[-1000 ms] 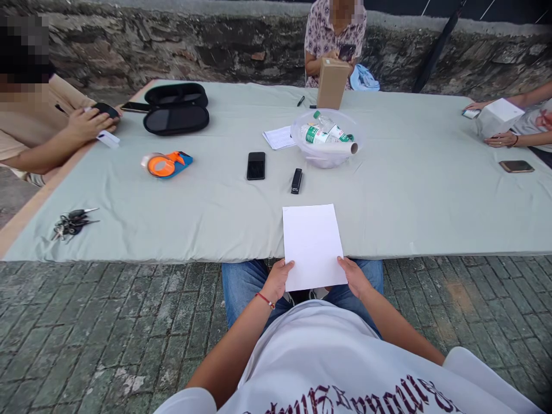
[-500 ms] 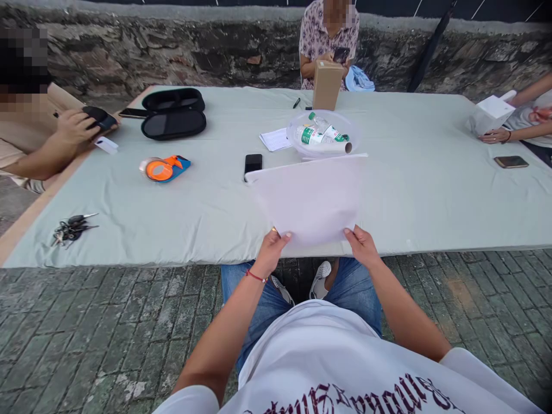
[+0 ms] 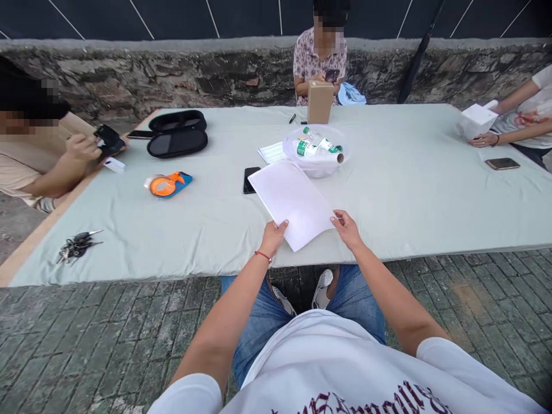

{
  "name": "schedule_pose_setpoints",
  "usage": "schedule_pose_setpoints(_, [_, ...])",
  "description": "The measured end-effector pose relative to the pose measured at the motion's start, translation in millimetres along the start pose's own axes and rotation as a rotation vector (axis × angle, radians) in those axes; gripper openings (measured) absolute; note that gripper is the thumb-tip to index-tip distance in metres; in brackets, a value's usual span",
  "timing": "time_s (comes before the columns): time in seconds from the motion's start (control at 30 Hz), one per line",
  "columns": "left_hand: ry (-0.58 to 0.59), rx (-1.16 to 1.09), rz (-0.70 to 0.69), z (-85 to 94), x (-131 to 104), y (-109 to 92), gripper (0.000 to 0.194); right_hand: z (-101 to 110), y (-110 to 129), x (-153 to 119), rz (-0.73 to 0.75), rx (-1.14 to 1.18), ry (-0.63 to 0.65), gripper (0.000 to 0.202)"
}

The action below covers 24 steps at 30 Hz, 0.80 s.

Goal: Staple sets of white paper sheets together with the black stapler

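In the head view, the paper (image 3: 293,201) is tilted at the centre of the frame, between the two hands and reaching above them. The left hand (image 3: 275,236) pinches its lower left edge, thumb on top. The right hand (image 3: 345,229) grips its right corner between thumb and fingers. The paper's upper end overlaps the phone (image 3: 249,180) and the bowl (image 3: 318,171).
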<state>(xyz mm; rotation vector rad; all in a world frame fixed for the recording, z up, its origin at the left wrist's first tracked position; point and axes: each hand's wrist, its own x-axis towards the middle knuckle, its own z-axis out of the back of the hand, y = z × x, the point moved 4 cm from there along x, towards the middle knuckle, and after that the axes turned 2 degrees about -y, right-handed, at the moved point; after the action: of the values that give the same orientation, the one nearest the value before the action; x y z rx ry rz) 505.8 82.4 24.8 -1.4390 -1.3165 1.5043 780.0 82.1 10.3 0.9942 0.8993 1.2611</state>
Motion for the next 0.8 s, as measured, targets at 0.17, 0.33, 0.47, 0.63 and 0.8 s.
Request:
schedule_pose_setpoints(0.17, [0.001,-0.111,0.105,-0.9,-8,8,0.045,5,-12,-2,-0.081,0.000,0.034,0.050])
schedule_pose_setpoints(0.33, [-0.017,-0.181,0.240,-0.2,-14,37,0.031,11,-27,-17,-0.134,-0.221,0.116,0.041])
schedule_pose_setpoints(0.47, [0.006,-0.144,0.251,0.6,-14,57,0.033,26,-36,-24,-0.110,-0.446,0.017,0.032])
schedule_pose_setpoints(0.63, [-0.109,-0.073,0.183,7.8,-15,54,0.079,47,-51,-25,-0.213,-0.150,-0.136,0.033])
schedule_pose_setpoints(0.8, [-0.084,-0.021,0.017,11.7,-16,43,0.086,45,-59,-34,-0.491,0.464,-0.061,0.046])
